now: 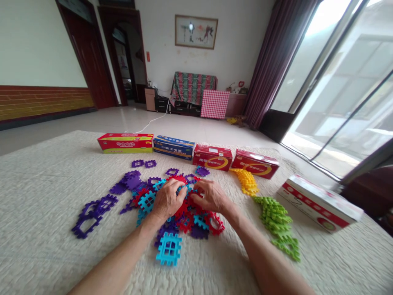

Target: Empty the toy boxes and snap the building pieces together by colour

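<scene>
A mixed pile of notched plastic building tiles, red, light blue and purple, lies in the middle of the quilted cover. My left hand (170,198) is in the top of the pile with curled fingers; thumb and fingertips close near a light-blue tile, and what they hold is partly hidden. Across from it, my right hand (211,195) has thumb and fingers bent around a red tile (194,198). A light-blue window tile (169,249) lies flat in front of the pile. Purple tiles (97,209) spread out on the left side.
Overlapping yellow tiles (246,181) and green tiles (275,217) lie to the right. Behind the pile stands a row of boxes: red-yellow (125,144), blue (173,148) and two dark red (212,158). A white-red box (319,203) sits at far right.
</scene>
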A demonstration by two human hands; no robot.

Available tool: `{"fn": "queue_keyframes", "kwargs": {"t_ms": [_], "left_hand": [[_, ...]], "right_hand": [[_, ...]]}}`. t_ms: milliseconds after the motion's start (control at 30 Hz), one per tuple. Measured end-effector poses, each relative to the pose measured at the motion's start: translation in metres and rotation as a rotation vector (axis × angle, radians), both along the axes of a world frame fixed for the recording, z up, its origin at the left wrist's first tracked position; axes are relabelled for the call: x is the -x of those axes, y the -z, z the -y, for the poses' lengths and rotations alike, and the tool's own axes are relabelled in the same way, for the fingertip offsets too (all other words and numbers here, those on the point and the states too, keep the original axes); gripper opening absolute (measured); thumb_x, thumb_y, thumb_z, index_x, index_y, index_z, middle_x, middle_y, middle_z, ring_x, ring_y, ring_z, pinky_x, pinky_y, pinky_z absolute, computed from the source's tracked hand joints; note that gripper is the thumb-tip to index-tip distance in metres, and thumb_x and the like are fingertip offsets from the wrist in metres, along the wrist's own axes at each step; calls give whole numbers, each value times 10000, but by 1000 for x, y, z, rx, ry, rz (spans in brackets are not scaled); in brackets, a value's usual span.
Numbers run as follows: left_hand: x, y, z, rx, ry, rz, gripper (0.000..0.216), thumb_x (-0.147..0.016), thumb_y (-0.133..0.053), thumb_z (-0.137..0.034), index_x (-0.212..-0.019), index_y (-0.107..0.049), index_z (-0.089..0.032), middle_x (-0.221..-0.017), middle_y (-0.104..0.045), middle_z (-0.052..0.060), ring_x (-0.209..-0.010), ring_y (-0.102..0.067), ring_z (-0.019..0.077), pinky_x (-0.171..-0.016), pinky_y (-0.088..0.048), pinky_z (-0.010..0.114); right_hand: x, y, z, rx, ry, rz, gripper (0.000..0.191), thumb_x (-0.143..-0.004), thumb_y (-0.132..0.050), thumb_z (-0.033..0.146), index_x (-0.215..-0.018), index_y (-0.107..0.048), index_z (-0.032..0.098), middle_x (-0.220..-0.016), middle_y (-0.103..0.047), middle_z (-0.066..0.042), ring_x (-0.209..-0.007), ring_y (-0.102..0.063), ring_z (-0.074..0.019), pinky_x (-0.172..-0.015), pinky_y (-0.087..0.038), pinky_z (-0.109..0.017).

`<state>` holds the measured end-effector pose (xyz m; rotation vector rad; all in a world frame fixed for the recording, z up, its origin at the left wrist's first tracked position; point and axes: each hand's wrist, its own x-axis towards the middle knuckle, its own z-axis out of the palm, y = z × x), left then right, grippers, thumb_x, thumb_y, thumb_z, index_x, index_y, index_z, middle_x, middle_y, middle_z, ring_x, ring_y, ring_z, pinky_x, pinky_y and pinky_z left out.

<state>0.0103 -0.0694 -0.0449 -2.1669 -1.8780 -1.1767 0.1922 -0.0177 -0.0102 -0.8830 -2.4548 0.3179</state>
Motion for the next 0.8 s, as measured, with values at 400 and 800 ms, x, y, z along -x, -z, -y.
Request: {"fn": "queue_keyframes", "kwargs": {"t_ms": [400, 800], "left_hand": [[4, 2, -2, 35, 12, -19, 266, -913, -446, -379, -949, -647, -209, -1000, -672, 43, -962, -623, 205, -887, -460, 320], [7, 8, -5, 7, -1, -53, 283, -903, -446, -404, -935, -647, -208, -985, -679, 43, -947, -635, 208, -890, -465, 311]], "right_hand": [[1, -6, -8, 327, 26, -59, 184, -740, -595, 154, -893, -692, 190, -582, -544, 58, -525, -455, -79, -521, -336, -192], [-40, 17, -37, -40, 545, -24, 172, -748, -528, 88, -843, -625, 194, -940, -599, -73, -887, -548, -187, -748, -409, -274]]}}
